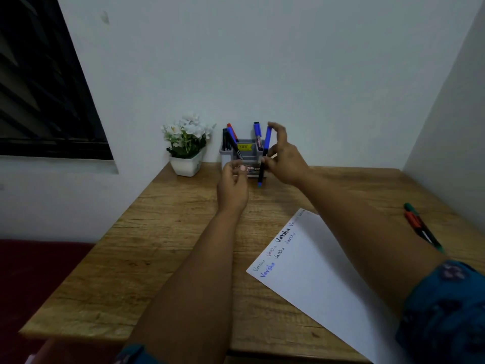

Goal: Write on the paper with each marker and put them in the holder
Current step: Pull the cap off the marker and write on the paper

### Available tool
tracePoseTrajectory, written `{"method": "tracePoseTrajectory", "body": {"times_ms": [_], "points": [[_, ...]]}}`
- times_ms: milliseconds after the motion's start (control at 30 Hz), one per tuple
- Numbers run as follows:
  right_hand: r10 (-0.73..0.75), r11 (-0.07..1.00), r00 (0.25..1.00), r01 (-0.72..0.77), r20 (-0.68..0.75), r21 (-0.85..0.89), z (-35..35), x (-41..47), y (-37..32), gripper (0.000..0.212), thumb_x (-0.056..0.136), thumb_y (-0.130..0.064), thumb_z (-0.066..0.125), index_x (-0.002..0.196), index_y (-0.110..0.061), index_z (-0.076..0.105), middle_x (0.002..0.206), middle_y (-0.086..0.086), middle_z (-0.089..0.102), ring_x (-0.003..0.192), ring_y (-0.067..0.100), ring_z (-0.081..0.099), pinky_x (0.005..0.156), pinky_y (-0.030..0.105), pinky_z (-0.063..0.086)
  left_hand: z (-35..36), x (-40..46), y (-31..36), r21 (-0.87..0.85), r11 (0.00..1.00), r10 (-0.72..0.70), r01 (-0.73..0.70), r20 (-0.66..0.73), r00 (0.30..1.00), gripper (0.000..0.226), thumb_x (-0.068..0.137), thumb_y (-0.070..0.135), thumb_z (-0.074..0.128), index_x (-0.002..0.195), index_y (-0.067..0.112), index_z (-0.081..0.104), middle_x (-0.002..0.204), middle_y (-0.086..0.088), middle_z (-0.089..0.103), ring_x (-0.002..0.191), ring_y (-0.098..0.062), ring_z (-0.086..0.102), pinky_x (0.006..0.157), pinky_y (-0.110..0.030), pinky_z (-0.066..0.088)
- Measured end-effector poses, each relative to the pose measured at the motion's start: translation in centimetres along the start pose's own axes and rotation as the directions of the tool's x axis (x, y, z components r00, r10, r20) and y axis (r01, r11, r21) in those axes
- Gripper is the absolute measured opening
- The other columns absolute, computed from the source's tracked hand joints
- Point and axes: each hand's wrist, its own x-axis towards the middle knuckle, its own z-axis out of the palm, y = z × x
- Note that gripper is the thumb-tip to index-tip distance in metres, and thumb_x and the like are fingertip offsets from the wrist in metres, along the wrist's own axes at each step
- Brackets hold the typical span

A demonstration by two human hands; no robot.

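A grey holder point(246, 153) stands against the back wall with several markers upright in it: black, red and blue ones. My right hand point(284, 158) holds a blue-capped marker point(264, 156) upright just in front of the holder's right side, one finger on its top end. My left hand point(233, 186) hovers in front of the holder with its fingers loosely curled, holding nothing. A white paper point(322, 279) with a word written several times in different colours lies at the front right. A green marker point(422, 227) and a red marker point(416, 224) lie on the table at the right.
The wooden table point(147, 258) fills the view, with white walls behind and to the right. A white pot of white flowers point(186, 145) stands left of the holder. A dark window is at the upper left, and a dark red surface lies left of the table.
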Motion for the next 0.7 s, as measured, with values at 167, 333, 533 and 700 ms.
{"method": "tracePoseTrajectory", "body": {"times_ms": [167,333,533,700], "points": [[0.029,0.998,0.96,-0.012,-0.277,0.064,-1.2,3.6,-0.2,0.074,0.091,0.0,0.057,0.148,-0.023,0.015,0.082,0.011,0.065,0.069,0.023,0.066,0.067,0.032,0.055,0.5,-0.3,-0.9,0.008,1.0,-0.008,0.008,-0.009,1.0,0.021,0.099,0.028,0.05,0.117,0.018,0.054,0.102,0.004,0.065,0.095,-0.02,0.064,0.082,-0.034,0.051],[-0.003,1.0,0.956,0.009,-0.293,0.021,-0.6,6.2,0.5,0.068,0.093,0.002,0.049,0.147,-0.025,0.019,0.084,0.006,0.054,0.073,0.03,0.062,0.067,0.038,0.054,0.7,0.0,-1.4,0.008,1.0,-0.008,0.008,-0.002,1.0,0.019,0.099,0.03,0.052,0.116,0.021,0.051,0.099,0.003,0.066,0.093,-0.019,0.066,0.081,-0.033,0.051],[-0.008,0.997,0.976,-0.008,-0.219,-0.073,1.2,7.3,2.1,0.069,0.092,0.003,0.051,0.147,-0.023,0.018,0.088,0.015,0.059,0.073,0.033,0.063,0.07,0.045,0.057,0.6,-0.2,-1.2,0.021,1.0,0.008,-0.008,-0.013,1.0,0.019,0.099,0.029,0.053,0.114,0.019,0.049,0.091,0.009,0.061,0.083,-0.007,0.062,0.07,-0.02,0.047],[-0.066,0.994,0.942,0.09,-0.328,0.061,2.2,8.4,1.4,0.068,0.091,0.0,0.053,0.147,-0.019,0.019,0.089,0.005,0.057,0.061,0.019,0.06,0.055,0.017,0.047,0.6,-0.3,-1.0,0.024,1.0,-0.009,0.009,-0.011,1.0,0.016,0.098,0.029,0.054,0.111,0.024,0.047,0.093,0.01,0.06,0.081,-0.002,0.058,0.066,-0.021,0.044]]}}
